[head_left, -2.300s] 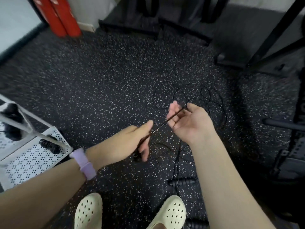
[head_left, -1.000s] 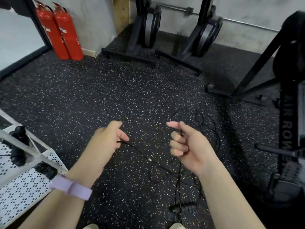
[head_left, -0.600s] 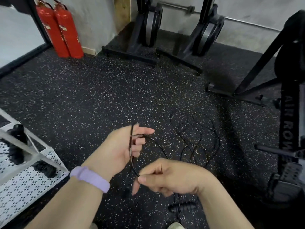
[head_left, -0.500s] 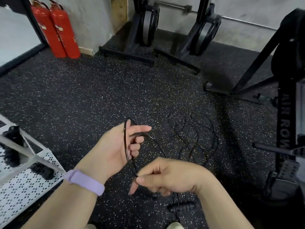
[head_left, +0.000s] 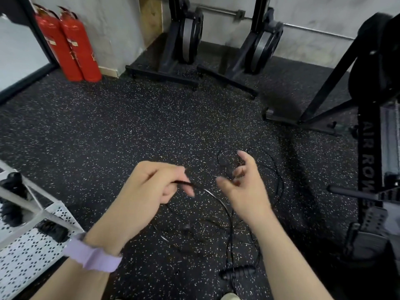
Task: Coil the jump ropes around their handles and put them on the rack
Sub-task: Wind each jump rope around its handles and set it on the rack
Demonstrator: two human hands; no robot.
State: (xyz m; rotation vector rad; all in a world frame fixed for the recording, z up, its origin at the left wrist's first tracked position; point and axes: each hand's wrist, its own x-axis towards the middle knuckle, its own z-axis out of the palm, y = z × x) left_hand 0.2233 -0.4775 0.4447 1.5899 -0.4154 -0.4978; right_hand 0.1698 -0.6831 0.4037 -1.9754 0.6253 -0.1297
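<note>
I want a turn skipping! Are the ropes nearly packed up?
Not yet. Some dark bundles already sit on the white rack. The left hand pinches one rope; the right hand is beside it. Most of the cord and a handle lie on the floor.

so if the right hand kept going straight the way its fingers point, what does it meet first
Probably the loose loops of jump rope on the floor just beyond the right hand. Its fingers point up and away toward them, but depth is unclear and it may pass above them.

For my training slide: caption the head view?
Left hand pinches a jump rope; right hand reaches for it.
</note>
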